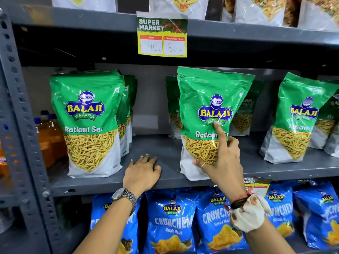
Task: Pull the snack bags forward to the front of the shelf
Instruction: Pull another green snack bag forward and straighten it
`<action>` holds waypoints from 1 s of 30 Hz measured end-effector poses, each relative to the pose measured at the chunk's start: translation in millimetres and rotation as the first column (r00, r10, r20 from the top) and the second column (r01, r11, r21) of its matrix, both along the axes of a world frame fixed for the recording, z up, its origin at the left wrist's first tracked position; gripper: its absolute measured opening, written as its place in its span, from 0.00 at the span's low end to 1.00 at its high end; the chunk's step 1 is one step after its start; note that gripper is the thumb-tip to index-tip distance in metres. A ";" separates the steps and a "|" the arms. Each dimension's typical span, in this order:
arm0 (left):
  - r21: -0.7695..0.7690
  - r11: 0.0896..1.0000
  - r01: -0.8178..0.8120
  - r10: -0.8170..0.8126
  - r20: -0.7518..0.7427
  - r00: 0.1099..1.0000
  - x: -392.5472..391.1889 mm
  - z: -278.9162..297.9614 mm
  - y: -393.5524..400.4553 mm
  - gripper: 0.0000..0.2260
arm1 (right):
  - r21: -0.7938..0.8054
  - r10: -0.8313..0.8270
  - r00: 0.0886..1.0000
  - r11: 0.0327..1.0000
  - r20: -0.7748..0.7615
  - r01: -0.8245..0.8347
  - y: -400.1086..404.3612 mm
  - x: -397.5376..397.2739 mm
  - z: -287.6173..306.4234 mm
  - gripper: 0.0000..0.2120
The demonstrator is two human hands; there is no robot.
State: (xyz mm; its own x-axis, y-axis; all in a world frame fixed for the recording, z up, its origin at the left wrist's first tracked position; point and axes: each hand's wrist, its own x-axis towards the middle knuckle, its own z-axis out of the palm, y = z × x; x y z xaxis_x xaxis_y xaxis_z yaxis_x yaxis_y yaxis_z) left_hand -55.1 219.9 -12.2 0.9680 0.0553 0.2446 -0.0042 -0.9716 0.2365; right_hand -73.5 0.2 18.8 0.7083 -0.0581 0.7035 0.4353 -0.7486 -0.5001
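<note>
The middle snack bag (207, 110), upright at the front edge of the shelf (156, 143), is being gripped by the right hand (222, 162); the left hand (143, 171) is being rested flat, fingers straight, beside it.

I reach forward on both sides, mid-frame.
Left hand (142, 173) flat, fingers straight; right hand (223, 158), index raised, other fingers curled on a snack bag (203, 107).
</note>
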 end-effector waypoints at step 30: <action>0.010 1.000 -0.007 0.007 0.009 1.000 2.2 -2.0 0.3 0.23 | 0.111 0.032 0.986 0.993 0.166 -0.051 30.9 9.0 -67.5 0.43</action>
State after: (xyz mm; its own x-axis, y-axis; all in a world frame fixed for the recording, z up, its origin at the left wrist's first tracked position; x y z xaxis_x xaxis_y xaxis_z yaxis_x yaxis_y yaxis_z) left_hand -53.0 220.3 -14.3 0.9654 0.0596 0.2541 0.0004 -0.9739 0.2269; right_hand -64.5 31.1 -48.7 0.5875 -0.1176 0.8007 0.5480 -0.6702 -0.5005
